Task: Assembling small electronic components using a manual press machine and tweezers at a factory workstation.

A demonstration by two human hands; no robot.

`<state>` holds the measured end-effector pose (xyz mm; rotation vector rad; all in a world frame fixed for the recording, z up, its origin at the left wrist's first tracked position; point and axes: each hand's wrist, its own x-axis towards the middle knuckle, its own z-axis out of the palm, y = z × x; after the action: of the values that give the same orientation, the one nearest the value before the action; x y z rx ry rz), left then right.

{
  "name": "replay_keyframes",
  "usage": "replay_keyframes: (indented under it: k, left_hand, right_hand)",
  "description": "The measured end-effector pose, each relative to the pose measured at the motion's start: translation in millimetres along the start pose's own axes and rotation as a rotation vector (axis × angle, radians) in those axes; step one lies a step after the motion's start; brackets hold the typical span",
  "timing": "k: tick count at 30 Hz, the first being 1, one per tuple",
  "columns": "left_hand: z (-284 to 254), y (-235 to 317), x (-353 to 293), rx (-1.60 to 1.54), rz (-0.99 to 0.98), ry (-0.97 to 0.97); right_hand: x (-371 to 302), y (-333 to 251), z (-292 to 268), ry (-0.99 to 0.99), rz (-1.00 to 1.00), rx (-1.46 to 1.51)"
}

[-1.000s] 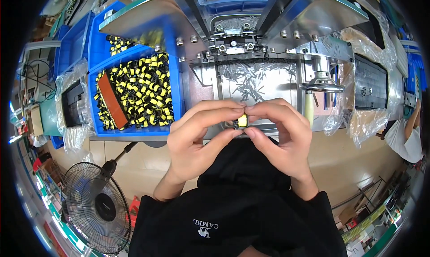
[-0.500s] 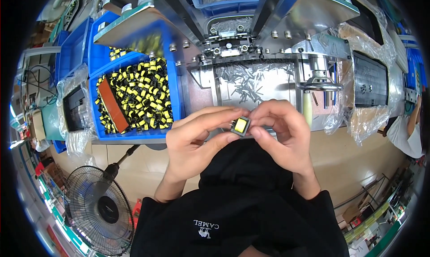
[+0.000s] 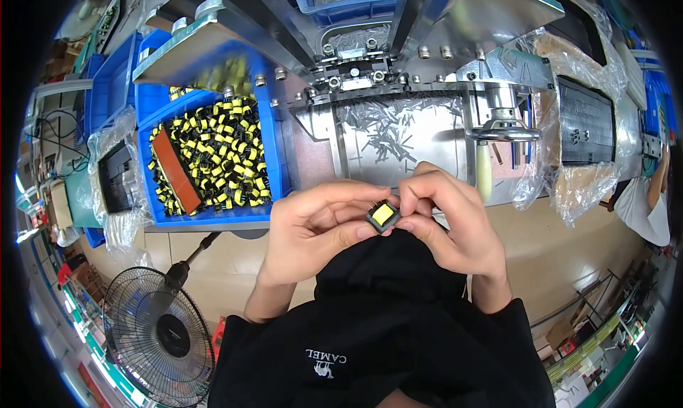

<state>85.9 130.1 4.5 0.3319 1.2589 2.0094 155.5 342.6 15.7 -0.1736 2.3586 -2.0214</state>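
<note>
Between my two hands, just in front of my body, is a small transformer [image 3: 383, 214] with a yellow-taped coil, a dark grey core and metal pins. My left hand [image 3: 313, 226] pinches its left side between thumb and fingers. From the other side, the thumb and fingertips of my right hand [image 3: 448, 223] close on it too. A blue bin [image 3: 277, 155] to the left holds many yellow-and-black coils [image 3: 226, 148], with a reddish-brown strip [image 3: 175, 172] lying on top of them.
Ahead stands a metal press fixture [image 3: 356, 73] with a handwheel [image 3: 505, 134]. Beneath it, a steel tray [image 3: 434, 155] carries loose thin grey strips [image 3: 388, 130]. Plastic-wrapped black trays [image 3: 587, 127] lie at right. A fan [image 3: 167, 333] stands at lower left.
Both hands have turned and lowered the transformer slightly, so it now sits tilted. My right hand's fingers have shifted along its right side. The view has moved a little.
</note>
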Motion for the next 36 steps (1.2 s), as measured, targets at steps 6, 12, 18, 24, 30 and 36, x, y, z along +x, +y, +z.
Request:
replay_keyframes:
  k: [6, 12, 18, 24, 30, 36]
  left_hand:
    - [0.9, -0.2, 3.9, 0.027, 0.077, 0.012]
    - [8.7, 6.2, 6.7, -0.032, -0.047, 0.095]
    - [11.9, 6.4, 6.3, -0.083, -0.056, 0.076]
    - [14.3, 9.4, 3.9, 0.005, -0.037, 0.054]
    - [16.0, 9.8, 1.1, 0.026, -0.054, 0.036]
    - [17.2, 10.0, 1.2, 0.014, -0.067, 0.037]
  right_hand:
    - [1.8, -1.9, 3.8, 0.138, -0.16, -0.136]
    - [-2.1, 3.9, 4.2, 0.259, -0.249, -0.155]
    - [1.3, 2.2, 6.4, 0.338, -0.277, -0.247]
    - [-2.1, -7.4, 8.8, 0.351, -0.232, -0.284]
    - [-3.5, -2.4, 10.1, 0.414, -0.23, -0.202]
    - [-5.1, -5.1, 11.3, 0.425, -0.231, -0.239]
